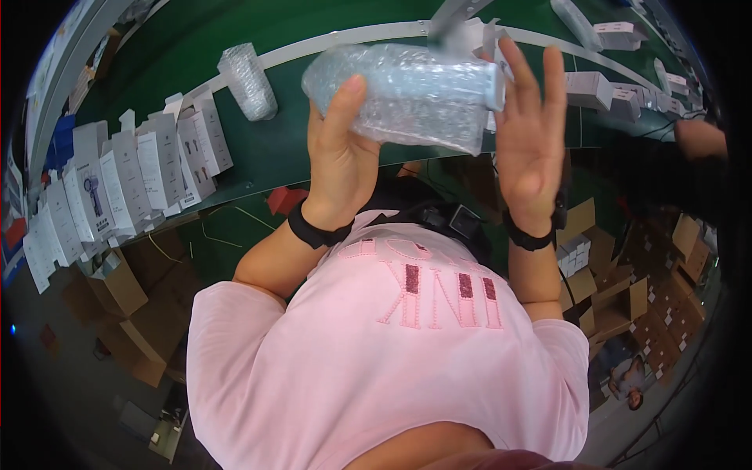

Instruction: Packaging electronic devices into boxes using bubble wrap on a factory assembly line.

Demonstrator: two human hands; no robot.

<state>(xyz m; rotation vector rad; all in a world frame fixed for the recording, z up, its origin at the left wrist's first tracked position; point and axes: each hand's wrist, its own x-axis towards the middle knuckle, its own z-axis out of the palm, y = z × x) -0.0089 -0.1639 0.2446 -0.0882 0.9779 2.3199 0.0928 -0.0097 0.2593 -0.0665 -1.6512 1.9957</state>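
My left hand [341, 168] is closed around a clear bubble-wrap pouch [423, 117], thumb on its near side. The pouch lies roughly level above the table edge. Inside it shows a pale blue, long object, whose end [495, 86] reaches the pouch's right side. My right hand [531, 157] is raised at that end, palm showing and fingers stretched up. Whether it touches the pouch I cannot tell. Another bubble-wrapped package [249, 82] lies on the green table [294, 153], left of my left hand.
Upright white cartons [125, 184] with raised flaps line the table's left edge. More white boxes [589, 90] lie at the right, near another person's arm [697, 141]. A pale rail [352, 37] crosses the table. Brown cardboard boxes [619, 305] stand below on both sides.
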